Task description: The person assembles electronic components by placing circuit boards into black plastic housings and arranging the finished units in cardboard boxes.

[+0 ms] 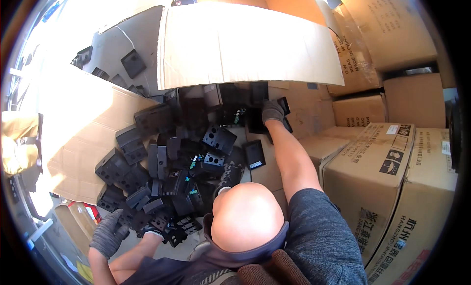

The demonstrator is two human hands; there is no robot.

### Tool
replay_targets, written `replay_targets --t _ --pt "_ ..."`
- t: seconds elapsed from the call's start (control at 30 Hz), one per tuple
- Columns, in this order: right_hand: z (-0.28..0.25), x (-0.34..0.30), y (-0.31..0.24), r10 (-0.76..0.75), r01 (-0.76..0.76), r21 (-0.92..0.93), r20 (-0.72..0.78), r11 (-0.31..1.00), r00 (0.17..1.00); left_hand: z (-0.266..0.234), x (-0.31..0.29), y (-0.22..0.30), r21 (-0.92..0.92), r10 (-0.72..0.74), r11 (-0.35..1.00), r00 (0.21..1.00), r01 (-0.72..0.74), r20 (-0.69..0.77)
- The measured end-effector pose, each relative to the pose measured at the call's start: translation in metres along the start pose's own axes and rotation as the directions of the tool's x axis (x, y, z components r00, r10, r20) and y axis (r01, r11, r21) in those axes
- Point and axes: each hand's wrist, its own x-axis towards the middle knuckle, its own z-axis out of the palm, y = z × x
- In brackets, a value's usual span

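Housings of black plastic (221, 139), boxy and many with round holes, lie heaped between the person's feet, some showing green circuit boards (195, 160). The right hand, in a dark grey knitted glove (273, 111), reaches to the heap's far right edge with bent fingers, among flat rectangular black pieces (259, 92); whether it grips one I cannot tell. The left hand, in a matching grey glove (107, 234), is half open at the heap's near left edge, fingers loosely curved, nothing visible in it. A pale brown cardboard flap (245, 44) overhangs the far side; printed brown cardboard cartons (360, 174) stand stacked on the right.
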Motion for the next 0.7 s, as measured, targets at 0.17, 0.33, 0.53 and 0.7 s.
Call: replay_targets --t 0.17,0.33,0.53,0.7 --pt "-0.076 -0.048 0.009 -0.119 0.114 0.097 0.045 0.989 0.992 -0.008 0.003 0.007 -0.056 0.059 0.997 0.997 -0.062 -0.051" --pt "-0.112 -0.183 0.055 -0.090 -0.081 0.877 0.140 0.474 0.986 -0.013 -0.004 0.011 0.076 0.160 0.985 0.983 -0.154 -0.092" --pt "-0.322 -0.240 0.006 -0.233 0.025 0.937 -0.113 -0.350 0.966 -0.018 -0.017 0.026 0.017 0.119 0.993 0.990 -0.118 -0.080" --pt "-0.365 -0.150 -0.028 -0.166 0.279 0.911 -0.339 -0.303 0.926 -0.024 -0.013 0.038 0.069 0.176 0.983 0.982 -0.171 -0.069"
